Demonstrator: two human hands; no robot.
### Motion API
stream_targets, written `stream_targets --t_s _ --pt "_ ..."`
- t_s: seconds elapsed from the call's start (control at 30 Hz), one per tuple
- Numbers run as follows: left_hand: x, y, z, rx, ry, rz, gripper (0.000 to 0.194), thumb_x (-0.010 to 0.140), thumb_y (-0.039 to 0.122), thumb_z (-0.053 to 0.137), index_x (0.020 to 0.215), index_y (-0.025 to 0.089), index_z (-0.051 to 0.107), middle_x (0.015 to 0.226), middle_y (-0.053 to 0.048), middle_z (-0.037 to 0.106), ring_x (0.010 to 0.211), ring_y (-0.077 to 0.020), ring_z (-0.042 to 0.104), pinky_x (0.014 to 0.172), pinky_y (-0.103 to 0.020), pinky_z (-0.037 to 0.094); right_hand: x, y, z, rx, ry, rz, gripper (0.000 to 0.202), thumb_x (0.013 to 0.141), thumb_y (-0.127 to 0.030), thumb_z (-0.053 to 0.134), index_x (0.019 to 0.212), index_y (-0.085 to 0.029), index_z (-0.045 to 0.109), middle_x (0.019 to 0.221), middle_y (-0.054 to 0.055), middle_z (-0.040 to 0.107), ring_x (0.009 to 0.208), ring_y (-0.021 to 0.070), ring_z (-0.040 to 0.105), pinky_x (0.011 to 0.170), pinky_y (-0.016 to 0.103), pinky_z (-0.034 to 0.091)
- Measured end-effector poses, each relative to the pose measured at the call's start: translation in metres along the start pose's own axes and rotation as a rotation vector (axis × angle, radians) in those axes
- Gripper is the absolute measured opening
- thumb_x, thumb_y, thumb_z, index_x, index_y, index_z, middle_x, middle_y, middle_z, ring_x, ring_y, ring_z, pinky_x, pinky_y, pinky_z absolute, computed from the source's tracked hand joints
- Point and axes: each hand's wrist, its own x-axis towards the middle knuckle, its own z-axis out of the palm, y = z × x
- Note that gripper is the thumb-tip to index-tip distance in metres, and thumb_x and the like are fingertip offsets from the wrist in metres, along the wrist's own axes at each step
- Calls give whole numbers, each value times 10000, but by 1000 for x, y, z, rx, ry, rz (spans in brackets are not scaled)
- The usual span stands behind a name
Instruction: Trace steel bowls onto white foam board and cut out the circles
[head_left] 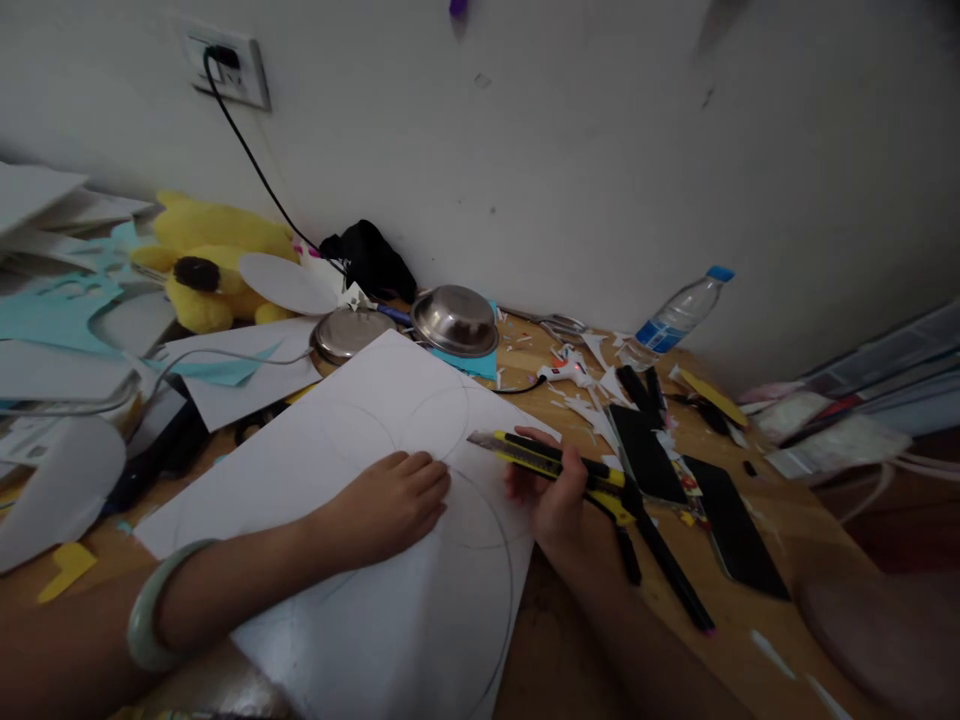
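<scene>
A large white sheet (pixel 360 610) with faint pencil circles and curves lies at an angle in front of me. My left hand (pixel 401 505) rests palm down on it, fingers curled under; whatever may be inside them is hidden. At the sheet's right edge, my right hand (pixel 559 495) grips a yellow and black utility knife (pixel 532 455). Its blade is out and points left, just over the drawn lines. Beside the right hand, a black marker (pixel 675 570) and a yellow-handled tool (pixel 611 505) lie on the wooden table.
Behind the sheet sit a metal bowl (pixel 455 318), a round metal lid (pixel 351 334) and a glue gun (pixel 568 368). A water bottle (pixel 679 315) leans near the wall. Paper scraps and a yellow plush toy (pixel 225 255) crowd the left. Dark flat pieces (pixel 739 525) lie right.
</scene>
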Motion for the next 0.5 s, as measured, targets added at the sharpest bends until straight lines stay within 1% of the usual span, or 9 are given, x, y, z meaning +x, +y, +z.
stream_targets --t_s 0.07,0.1,0.17,0.23,0.3,0.33,0.4,0.47,0.5 --pt "0 -1 1 -2 -16 0 183 903 199 416 963 138 578 990 -89 612 958 -213 544 784 -331 444 -3 0 -6 -22 -39 72 640 711 -723 368 999 -184 560 521 14 597 392 156 491 331 240 291" --pt "0 -2 1 -10 -32 -1 182 901 205 424 973 137 576 991 -88 611 949 -213 546 786 -332 442 -5 1 -10 -50 -65 82 630 710 -719 411 1026 -190 540 574 20 620 428 159 517 329 232 299" --pt "0 -4 0 -27 -61 -3 182 892 223 446 991 136 571 988 -86 607 929 -214 548 788 -338 438 -9 1 -16 -126 -123 69 538 712 -635 540 1042 -211 513 621 -1 620 472 148 530 342 216 318" --pt "2 -4 -1 -38 -77 -4 179 878 231 473 1001 141 568 975 -80 603 914 -213 547 785 -340 434 -12 3 -20 -207 -132 31 413 711 -512 634 983 -228 507 531 -63 538 414 113 454 353 208 310" --pt "3 -4 -2 -43 -78 -3 176 866 234 492 1000 148 566 958 -72 599 897 -210 545 778 -339 430 -12 4 -20 -290 -107 4 308 718 -445 652 890 -228 517 442 -100 434 366 99 377 360 217 289" --pt "3 -4 -2 -46 -76 -2 176 865 238 495 1000 151 566 952 -69 597 890 -208 543 774 -337 429 -12 4 -19 -322 -92 -24 265 734 -437 637 850 -225 528 427 -100 414 367 105 373 371 229 292" --pt "3 -4 -1 -52 -72 3 183 871 253 488 1001 152 566 948 -69 597 880 -205 540 770 -336 429 -12 4 -17 -372 -38 -141 208 776 -418 597 841 -223 565 471 -73 473 443 137 454 451 266 359" --pt "3 -4 0 -50 -68 12 197 882 263 470 1010 148 566 953 -76 602 886 -206 542 776 -336 431 -12 1 -16 -395 52 -295 176 815 -382 567 905 -233 596 597 -32 581 615 180 550 624 319 420" --pt "2 -4 1 -44 -67 18 204 885 265 466 1015 143 564 959 -80 607 892 -208 545 778 -335 433 -12 -1 -16 -398 95 -354 161 827 -364 559 918 -240 605 666 -14 619 703 196 571 711 341 415"
